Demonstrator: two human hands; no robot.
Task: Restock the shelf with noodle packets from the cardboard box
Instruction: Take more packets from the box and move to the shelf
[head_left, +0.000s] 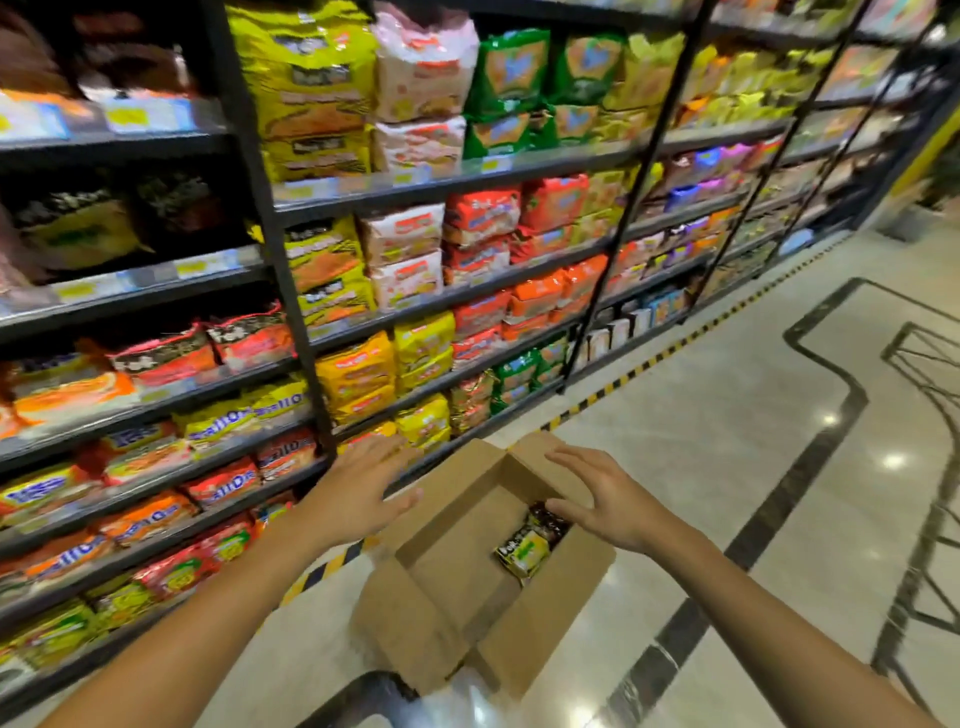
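An open cardboard box (447, 566) stands on the floor in front of the shelf, its flaps spread out. Inside it, at the right end, lie a yellow-and-black noodle packet (522, 553) and a dark one (548, 519) behind it. My left hand (363, 483) hovers over the box's left far flap, fingers spread, holding nothing. Above the box's right side is my right hand (602, 499), fingers apart and empty, just over the dark packet. The black shelf (467, 291) runs along the left, filled with noodle packets in yellow, orange, red, white and green.
A black-and-yellow hazard stripe (623, 379) runs along the floor at the shelf's foot. The polished floor (727, 415) with dark inlay lines stretches to the right. A black wire frame (930, 374) stands at the far right. A dark object (363, 696) sits near the bottom edge.
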